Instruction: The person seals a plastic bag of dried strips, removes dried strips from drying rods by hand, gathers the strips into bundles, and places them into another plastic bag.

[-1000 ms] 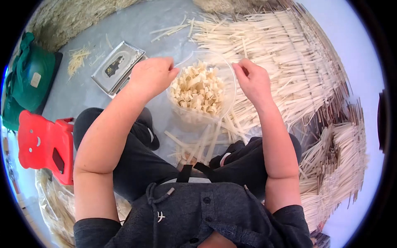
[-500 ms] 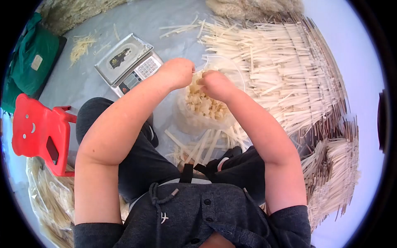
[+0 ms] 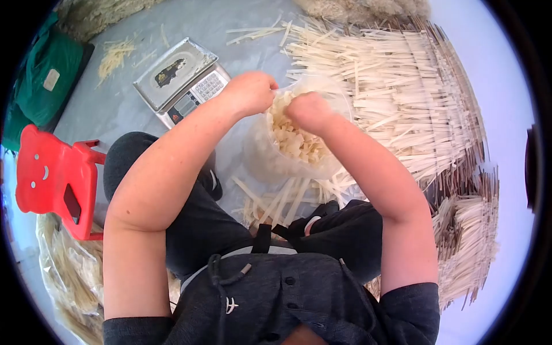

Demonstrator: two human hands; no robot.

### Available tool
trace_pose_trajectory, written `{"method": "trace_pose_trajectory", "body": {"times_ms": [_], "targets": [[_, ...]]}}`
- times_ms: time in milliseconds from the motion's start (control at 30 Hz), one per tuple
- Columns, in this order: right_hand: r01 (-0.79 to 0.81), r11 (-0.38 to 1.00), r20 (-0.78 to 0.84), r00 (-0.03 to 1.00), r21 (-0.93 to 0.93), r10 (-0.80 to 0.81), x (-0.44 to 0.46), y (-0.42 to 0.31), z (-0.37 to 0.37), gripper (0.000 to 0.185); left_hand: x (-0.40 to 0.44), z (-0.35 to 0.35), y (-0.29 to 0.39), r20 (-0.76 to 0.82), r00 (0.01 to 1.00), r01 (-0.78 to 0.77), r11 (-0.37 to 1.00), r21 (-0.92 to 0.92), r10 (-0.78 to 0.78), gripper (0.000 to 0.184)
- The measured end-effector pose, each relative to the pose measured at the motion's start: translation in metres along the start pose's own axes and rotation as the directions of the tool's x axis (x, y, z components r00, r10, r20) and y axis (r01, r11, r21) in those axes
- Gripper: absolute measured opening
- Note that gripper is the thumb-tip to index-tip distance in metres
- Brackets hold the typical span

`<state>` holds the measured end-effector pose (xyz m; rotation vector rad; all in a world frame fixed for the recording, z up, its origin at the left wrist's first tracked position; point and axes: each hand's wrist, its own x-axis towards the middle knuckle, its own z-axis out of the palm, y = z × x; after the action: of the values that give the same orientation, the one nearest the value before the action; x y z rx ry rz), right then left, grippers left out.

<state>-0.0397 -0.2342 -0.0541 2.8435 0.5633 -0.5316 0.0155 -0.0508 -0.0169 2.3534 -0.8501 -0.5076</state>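
Looking down on left hand [image 3: 253,94] bent nearly closed at the edge of a clear tub [image 3: 260,158], and right hand [image 3: 309,112] curled over pale chips [image 3: 299,144] inside, just below. Cannot tell of any hold in either. Probably light, stiffish; best pinched by the edges.

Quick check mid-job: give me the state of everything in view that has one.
Clear tub: open-topped, pale pieces heaped inside.
Left hand: at the tub's rim, fingertips hard to see; grip unclear.
Right hand: over the pieces, fingers hidden.
Scale: flat on the floor, dark patch on its plate; display unreadable.
Pale strips: loose, spread in overlapping rows.
Red chair: upright.
Dark phone-like slab: lying on the chair's seat.
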Motion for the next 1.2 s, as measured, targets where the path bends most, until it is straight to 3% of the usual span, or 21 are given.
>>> {"method": "trace_pose_trajectory", "body": {"times_ms": [33, 100, 133, 200, 333, 400, 433, 500, 533, 600, 633, 667, 733, 767, 833, 967, 1100, 1167, 1200], "targets": [[0.014, 1.0, 0.003, 1.0, 0.005, -0.014, -0.003, -0.003, -0.001, 0.014, -0.002, -0.001, -0.002, -0.015, 1.0, 0.003, 1.0, 0.018, -0.003, 0.029], [-0.103, 0.926, -0.1, 0.984, 0.362, 0.149, -0.013, -0.006, -0.006, 0.018, 0.0, -0.005, 0.0, 0.003, 1.0, 0.018, 1.0, 0.004, -0.018, 0.028], [-0.1, 0.928, -0.097, 0.985, 0.359, 0.143, -0.01, -0.006, -0.003, 0.018, 0.001, -0.006, 0.001, 0.031, 0.999, 0.02, 1.0, -0.01, -0.019, 0.028], [-0.245, 0.732, 0.015, 0.952, 0.636, 0.306, -0.001, -0.004, 0.008, 0.024, 0.005, -0.002, -0.001, 0.023, 1.0, 0.016, 1.0, -0.023, -0.016, 0.028], [-0.297, 0.713, -0.031, 0.912, 0.635, 0.408, 0.008, -0.013, 0.021, 0.019, 0.007, 0.002, -0.004, -0.007, 1.0, -0.013, 0.999, -0.031, 0.013, 0.028], [-0.215, 0.881, -0.212, 0.921, 0.421, 0.326, 0.008, -0.026, 0.021, 0.015, 0.006, 0.005, -0.002, -0.021, 1.0, 0.011, 0.999, -0.04, -0.012, 0.027], [-0.224, 0.877, -0.21, 0.918, 0.424, 0.336, 0.006, -0.03, 0.018, 0.015, 0.005, 0.006, -0.001, -0.038, 0.998, 0.04, 0.998, -0.056, -0.042, 0.027], [-0.216, 0.964, -0.229, 0.941, 0.157, 0.248, 0.001, -0.039, 0.01, 0.008, 0.003, 0.004, 0.0, 0.002, 0.998, 0.056, 0.991, -0.118, -0.057, 0.027], [-0.221, 0.963, -0.231, 0.94, 0.151, 0.252, -0.003, -0.044, 0.012, 0.008, 0.003, 0.003, 0.001, 0.024, 0.997, 0.082, 0.978, -0.191, -0.079, 0.028], [-0.065, 0.995, -0.35, 0.933, 0.074, 0.087, -0.01, -0.056, 0.022, 0.006, 0.003, 0.004, 0.0, 0.031, 0.997, 0.077, 0.973, -0.215, -0.072, 0.028], [-0.062, 0.993, -0.449, 0.888, 0.103, 0.102, -0.01, -0.057, 0.025, 0.007, 0.003, 0.004, -0.001, 0.042, 0.997, 0.076, 0.968, -0.238, -0.068, 0.028], [-0.06, 0.993, -0.45, 0.888, 0.103, 0.101, -0.01, -0.052, 0.026, 0.007, 0.003, 0.002, -0.002, 0.042, 0.997, 0.078, 0.968, -0.237, -0.07, 0.028], [-0.34, 0.856, -0.36, 0.799, 0.39, 0.481, -0.015, -0.043, 0.016, 0.006, 0.004, -0.001, -0.001, 0.069, 0.996, 0.077, 0.98, -0.182, -0.065, 0.029], [-0.341, 0.854, -0.355, 0.8, 0.393, 0.483, -0.017, -0.038, 0.018, 0.006, 0.004, -0.001, -0.001, 0.074, 0.995, 0.078, 0.98, -0.182, -0.066, 0.029], [-0.288, 0.714, -0.265, 0.788, 0.638, 0.555, -0.022, -0.025, 0.022, 0.005, 0.005, -0.001, 0.001, 0.092, 0.991, 0.112, 0.967, -0.23, -0.093, 0.029], [-0.291, 0.856, -0.334, 0.829, 0.427, 0.449, -0.019, -0.041, 0.031, 0.01, 0.008, 0.008, 0.0, 0.098, 0.994, 0.07, 0.964, -0.255, -0.046, 0.029], [-0.28, 0.832, -0.246, 0.867, 0.479, 0.433, -0.03, -0.032, 0.022, 0.014, 0.005, 0.004, 0.003, 0.097, 0.993, 0.09, 0.958, -0.274, -0.065, 0.033], [-0.164, 0.67, -0.296, 0.803, 0.724, 0.518, -0.05, -0.019, 0.008, 0.018, -0.002, 0.001, 0.005, 0.097, 0.992, 0.103, 0.951, -0.293, -0.078, 0.036], [-0.202, 0.775, -0.4, 0.762, 0.598, 0.508, -0.058, -0.005, 0.007, 0.017, -0.006, -0.004, 0.006, 0.08, 0.992, 0.117, 0.963, -0.242, -0.1, 0.039]]}}
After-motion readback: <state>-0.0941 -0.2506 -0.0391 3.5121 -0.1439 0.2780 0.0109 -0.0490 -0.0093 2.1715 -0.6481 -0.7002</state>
